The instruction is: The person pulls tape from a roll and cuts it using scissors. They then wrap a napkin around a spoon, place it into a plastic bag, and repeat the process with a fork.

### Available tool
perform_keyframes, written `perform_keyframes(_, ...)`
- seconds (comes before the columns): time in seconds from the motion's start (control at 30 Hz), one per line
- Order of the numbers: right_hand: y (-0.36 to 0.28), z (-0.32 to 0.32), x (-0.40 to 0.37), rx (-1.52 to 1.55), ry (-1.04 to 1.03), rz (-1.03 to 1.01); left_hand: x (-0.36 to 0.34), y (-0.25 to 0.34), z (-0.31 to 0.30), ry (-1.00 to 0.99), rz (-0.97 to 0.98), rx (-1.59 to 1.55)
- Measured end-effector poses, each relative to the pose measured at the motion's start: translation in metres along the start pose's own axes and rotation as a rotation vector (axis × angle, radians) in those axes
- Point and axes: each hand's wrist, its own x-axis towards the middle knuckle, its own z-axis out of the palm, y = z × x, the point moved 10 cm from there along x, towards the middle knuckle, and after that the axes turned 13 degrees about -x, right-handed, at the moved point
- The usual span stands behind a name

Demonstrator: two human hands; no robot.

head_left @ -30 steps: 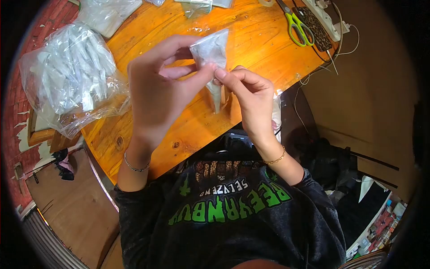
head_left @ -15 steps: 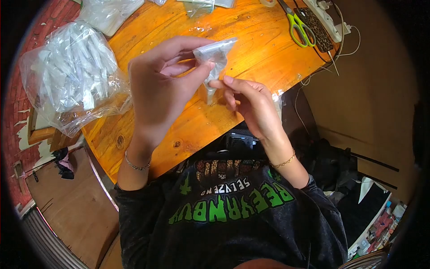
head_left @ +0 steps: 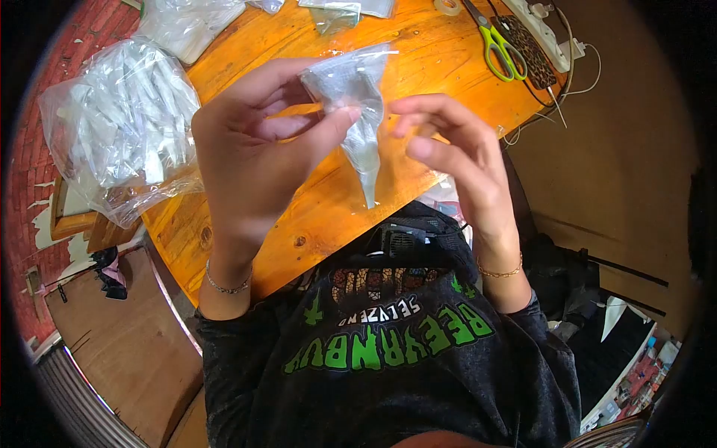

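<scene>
My left hand (head_left: 261,149) is closed on a small clear plastic bag (head_left: 349,89), with the thumb pressed on its front. The bag is wide at the top and narrows to a point hanging down over the table. Something whitish or silvery shows through the plastic; I cannot make out what. Just right of the bag, my right hand (head_left: 459,153) is apart from it, fingers bent and spread, holding nothing that I can see.
On the left of the wooden table (head_left: 441,52) lies a large clear bag (head_left: 123,112) full of white, narrow packets. More plastic bags (head_left: 190,26) lie at the back. Green-handled scissors (head_left: 504,56), a tape roll (head_left: 447,7) and a power strip (head_left: 549,33) are at the far right.
My right hand has let go of the bag's lower part and moved right, its fingers opening. The bag, in my left hand, now hangs more fully in view.
</scene>
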Motion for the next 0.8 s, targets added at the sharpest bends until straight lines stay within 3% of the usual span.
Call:
perform_keyframes(0.03,-0.007,0.01,0.003,-0.088,-0.023,-0.006,-0.001,0.001,0.001,-0.009,0.002,0.0)
perform_keyframes(0.17,0.004,0.039,0.01,0.057,-0.146,0.092,-0.003,0.001,0.003,-0.03,-0.041,-0.102)
perform_keyframes(0.3,0.007,0.036,0.015,-0.007,-0.123,0.035,0.001,0.004,0.001,-0.079,-0.095,-0.007)
perform_keyframes(0.8,0.01,0.042,0.007,0.129,-0.211,0.014,-0.001,-0.011,0.0,-0.015,-0.201,-0.159)
